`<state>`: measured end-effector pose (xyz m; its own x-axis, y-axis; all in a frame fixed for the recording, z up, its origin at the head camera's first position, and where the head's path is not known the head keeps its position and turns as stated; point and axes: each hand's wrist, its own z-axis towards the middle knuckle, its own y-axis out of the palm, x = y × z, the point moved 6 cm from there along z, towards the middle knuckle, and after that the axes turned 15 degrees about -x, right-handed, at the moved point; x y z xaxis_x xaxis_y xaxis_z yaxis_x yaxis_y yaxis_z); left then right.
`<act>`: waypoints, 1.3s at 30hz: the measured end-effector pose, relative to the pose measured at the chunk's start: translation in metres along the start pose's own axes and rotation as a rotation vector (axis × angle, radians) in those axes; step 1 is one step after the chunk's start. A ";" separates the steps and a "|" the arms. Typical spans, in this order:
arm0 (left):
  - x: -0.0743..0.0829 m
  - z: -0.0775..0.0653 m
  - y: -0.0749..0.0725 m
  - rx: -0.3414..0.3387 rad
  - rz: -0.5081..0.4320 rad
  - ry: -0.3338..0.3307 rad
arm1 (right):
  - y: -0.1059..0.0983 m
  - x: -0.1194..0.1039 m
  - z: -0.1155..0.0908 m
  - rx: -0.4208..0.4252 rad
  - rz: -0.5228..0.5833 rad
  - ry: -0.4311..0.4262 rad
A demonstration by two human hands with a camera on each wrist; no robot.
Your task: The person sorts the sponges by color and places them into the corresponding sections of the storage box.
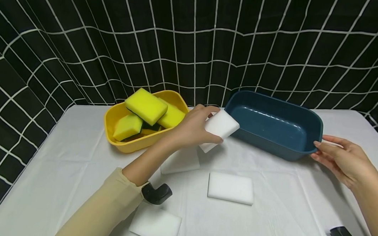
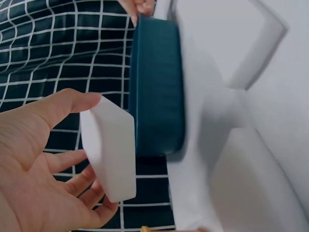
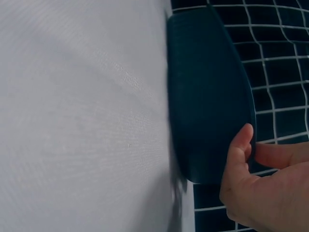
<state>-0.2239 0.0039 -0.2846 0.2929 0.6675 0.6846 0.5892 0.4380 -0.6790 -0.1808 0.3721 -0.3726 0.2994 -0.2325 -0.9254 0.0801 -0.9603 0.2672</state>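
Note:
My left hand (image 1: 196,127) grips a white sponge (image 1: 223,124) between thumb and fingers, raised above the table just left of the dark blue basin (image 1: 271,145). In the left wrist view, the white sponge (image 2: 113,150) is held by its edges, with the blue basin (image 2: 159,87) behind it. My right hand (image 1: 347,158) pinches the rim at the basin's right end, thumb over the edge and fingers outside. From the right wrist view, the right hand (image 3: 270,179) holds the rim of the basin (image 3: 207,96). The visible inside of the basin holds nothing.
A yellow basin (image 1: 128,147) at left holds several yellow sponges (image 1: 146,106) with dark green backs. More white sponges lie on the white cloth, one in the middle (image 1: 231,188), another near the front (image 1: 157,225). A black gridded curtain (image 1: 193,43) hangs behind.

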 end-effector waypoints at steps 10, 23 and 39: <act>0.012 0.028 0.000 -0.010 0.025 -0.021 | 0.003 0.000 -0.001 0.016 -0.029 -0.030; 0.026 0.060 0.000 0.004 0.120 -0.051 | 0.006 0.001 -0.001 -0.016 -0.006 -0.056; 0.042 0.101 -0.004 0.064 0.256 -0.116 | 0.003 0.000 -0.001 -0.003 -0.005 -0.040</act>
<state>-0.2900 0.0914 -0.2797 0.3359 0.8242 0.4560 0.4571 0.2807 -0.8440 -0.1799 0.3693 -0.3713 0.2606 -0.2337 -0.9367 0.0847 -0.9610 0.2634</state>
